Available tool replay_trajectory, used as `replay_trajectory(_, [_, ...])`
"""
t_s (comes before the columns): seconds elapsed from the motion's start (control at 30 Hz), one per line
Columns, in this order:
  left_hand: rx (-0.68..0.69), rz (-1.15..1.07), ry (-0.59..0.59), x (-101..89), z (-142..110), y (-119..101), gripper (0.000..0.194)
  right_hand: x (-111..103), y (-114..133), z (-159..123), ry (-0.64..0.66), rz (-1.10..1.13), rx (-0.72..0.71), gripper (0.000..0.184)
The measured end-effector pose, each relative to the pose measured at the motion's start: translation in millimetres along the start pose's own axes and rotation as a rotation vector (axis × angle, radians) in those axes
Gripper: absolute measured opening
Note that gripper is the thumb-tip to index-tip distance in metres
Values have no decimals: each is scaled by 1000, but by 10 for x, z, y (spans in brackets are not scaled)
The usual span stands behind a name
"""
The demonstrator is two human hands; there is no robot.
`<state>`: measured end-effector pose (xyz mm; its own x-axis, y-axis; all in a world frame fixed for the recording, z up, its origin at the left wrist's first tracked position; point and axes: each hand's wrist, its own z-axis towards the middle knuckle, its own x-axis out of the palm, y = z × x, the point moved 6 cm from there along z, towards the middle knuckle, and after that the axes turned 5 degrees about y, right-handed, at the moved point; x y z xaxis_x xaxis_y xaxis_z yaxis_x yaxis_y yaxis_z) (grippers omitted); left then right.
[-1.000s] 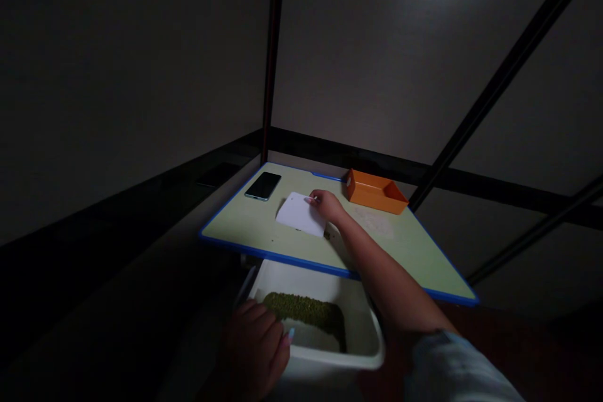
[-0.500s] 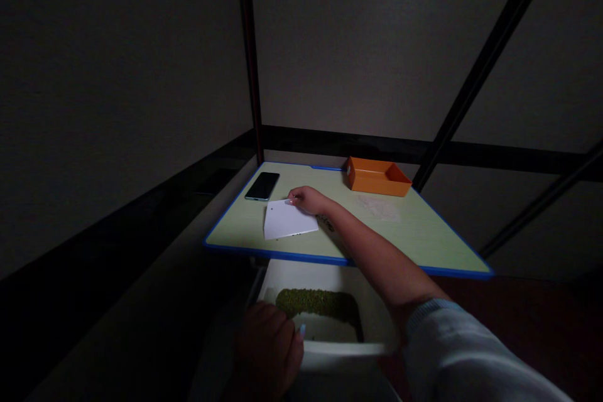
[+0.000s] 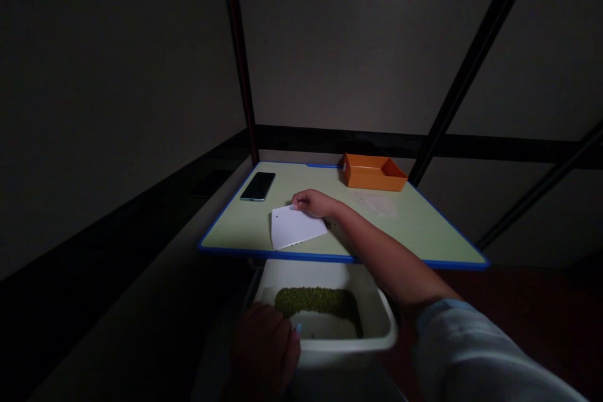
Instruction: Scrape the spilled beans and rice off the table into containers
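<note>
My right hand (image 3: 311, 202) pinches the top edge of a white card (image 3: 296, 227), which stands tilted on the pale green tabletop (image 3: 414, 232). Small dark bits (image 3: 328, 224) lie by the card's right side, and a few more show along its lower edge. Below the table's front edge is a white plastic tub (image 3: 348, 345) with green granules (image 3: 320, 300) heaped along its far side. My left hand (image 3: 266, 342) is closed on the tub's near left rim, its fingers curled over it.
A black phone (image 3: 258, 186) lies at the table's left. An orange open box (image 3: 374, 173) stands at the back right, with a clear, crinkled plastic piece (image 3: 375, 203) in front of it. Blue edging (image 3: 330, 257) runs round the table. Dark-trimmed walls stand behind and to the left.
The card has come nearer the table's front edge and slightly right, with my right hand moving along with it. My left hand stays on the tub. The view has shifted a little.
</note>
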<state>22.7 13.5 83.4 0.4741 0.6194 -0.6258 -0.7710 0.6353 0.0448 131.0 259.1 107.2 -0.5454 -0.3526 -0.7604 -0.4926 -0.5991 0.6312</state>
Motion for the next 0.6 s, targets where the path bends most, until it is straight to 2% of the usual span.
replay_trajectory(0.33, [-4, -14, 10, 8, -7, 11, 18, -69, -18, -282, -10, 23, 53, 14])
replay_trajectory(0.6, [16, 2, 38, 50, -76, 18, 16, -82, -1, -555, -52, 92, 42, 18])
